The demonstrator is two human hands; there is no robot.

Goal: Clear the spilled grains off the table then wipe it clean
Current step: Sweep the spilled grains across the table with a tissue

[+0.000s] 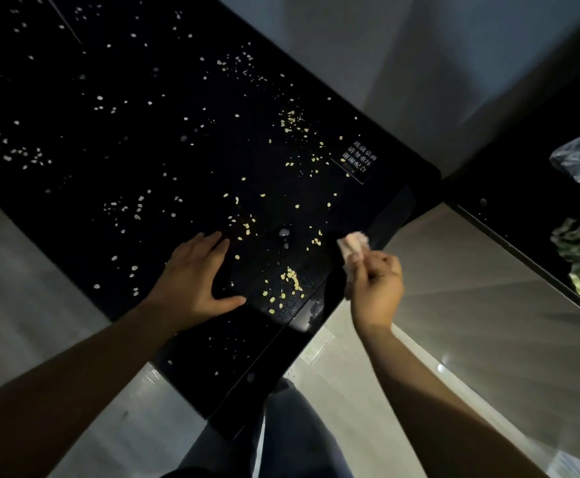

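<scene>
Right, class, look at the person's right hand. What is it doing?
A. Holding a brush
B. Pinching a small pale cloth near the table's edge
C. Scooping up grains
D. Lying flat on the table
B: the right hand pinches a small pale pink cloth by the edge of the black table, while the left hand lies flat on the table among the scattered grains.
</scene>
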